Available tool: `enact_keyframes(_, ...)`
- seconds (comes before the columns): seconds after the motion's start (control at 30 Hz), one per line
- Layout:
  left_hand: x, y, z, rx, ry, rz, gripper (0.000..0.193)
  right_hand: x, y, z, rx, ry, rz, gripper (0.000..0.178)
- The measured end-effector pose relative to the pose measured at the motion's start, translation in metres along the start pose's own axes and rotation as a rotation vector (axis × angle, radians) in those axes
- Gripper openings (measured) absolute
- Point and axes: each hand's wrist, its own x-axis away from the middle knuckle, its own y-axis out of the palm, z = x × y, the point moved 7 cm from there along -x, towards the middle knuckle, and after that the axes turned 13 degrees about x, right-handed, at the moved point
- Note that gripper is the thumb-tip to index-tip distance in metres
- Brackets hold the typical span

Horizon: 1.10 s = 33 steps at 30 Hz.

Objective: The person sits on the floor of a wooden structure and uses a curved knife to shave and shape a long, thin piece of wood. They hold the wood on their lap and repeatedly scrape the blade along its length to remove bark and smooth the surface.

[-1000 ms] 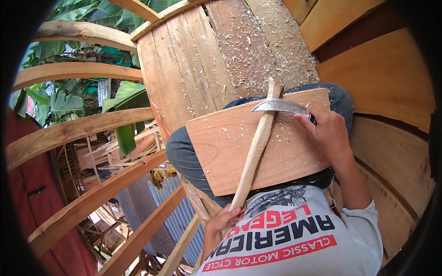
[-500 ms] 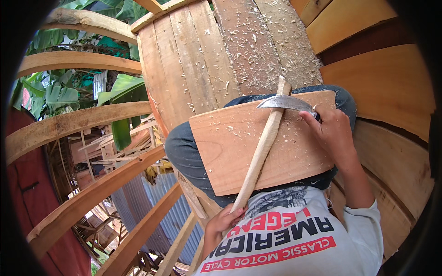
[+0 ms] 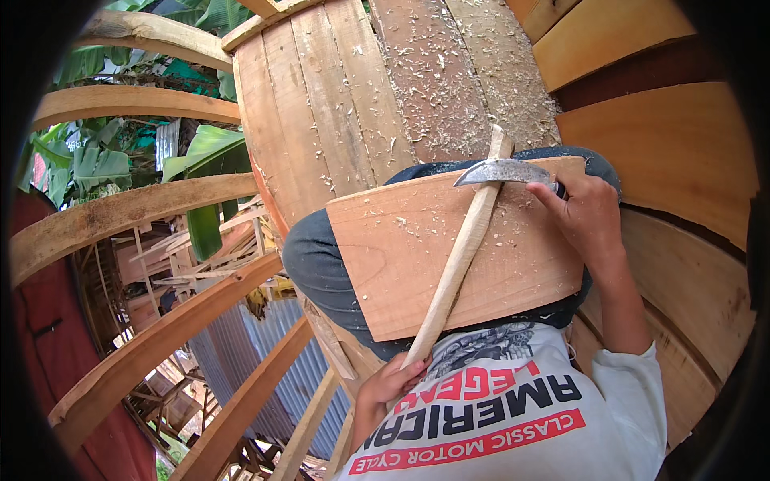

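Head view. Your right hand, right of center, has fingers curled around handle of curved knife, thumb on top. Knife lies across upper part of stick, middle of frame. Your left hand, lower center, has fingers wrapped on stick's lower end. Better keep knife angle shallow, stick pressed firmly on board. Board's upper edge is near knife, your leg just beyond; be careful. More room seems toward upper center, above floor planks; wall boards at right may limit elbow.
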Motion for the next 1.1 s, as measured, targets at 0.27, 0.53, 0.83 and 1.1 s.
enact_keyframes(0.27, -0.004, 0.003, 0.004, 0.006, 0.065, -0.044, 0.040, -0.001, -0.002, 0.007, 0.065, 0.012, 0.003, 0.054)
enact_keyframes(0.53, -0.009, 0.000, 0.007, 0.067, 0.043, -0.075, 0.040, -0.010, -0.008, 0.001, 0.101, -0.059, 0.099, 0.052)
enact_keyframes(0.83, -0.012, -0.002, 0.002, 0.053, 0.021, -0.123, 0.039, -0.003, -0.009, -0.012, 0.070, -0.110, 0.111, 0.051)
enact_keyframes(1.1, -0.012, -0.004, 0.002, 0.030, -0.008, -0.169, 0.041, 0.003, -0.004, -0.022, 0.047, -0.161, 0.085, 0.055)
